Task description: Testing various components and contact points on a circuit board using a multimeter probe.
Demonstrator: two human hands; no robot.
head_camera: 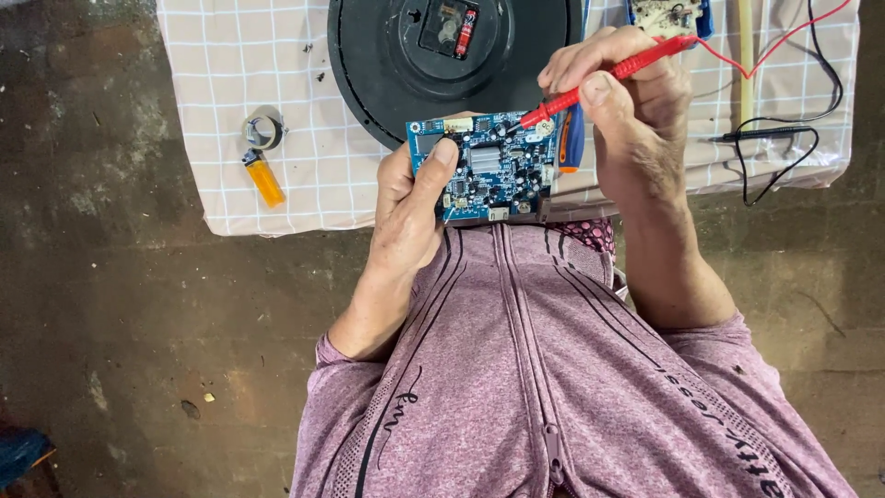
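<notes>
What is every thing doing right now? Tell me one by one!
left hand: gripping the blue circuit board
blue circuit board: held up, parts facing the camera
right hand: pinching the red probe
red probe: tip on the board
black probe: lying unused on the cloth
orange lighter: lying flat
black clock: face down, battery in

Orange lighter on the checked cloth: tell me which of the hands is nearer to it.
Left. The left hand grips the blue circuit board, with the orange lighter off to its outer side on the cloth. The right hand, holding the red probe, lies beyond the board, farther away.
</notes>
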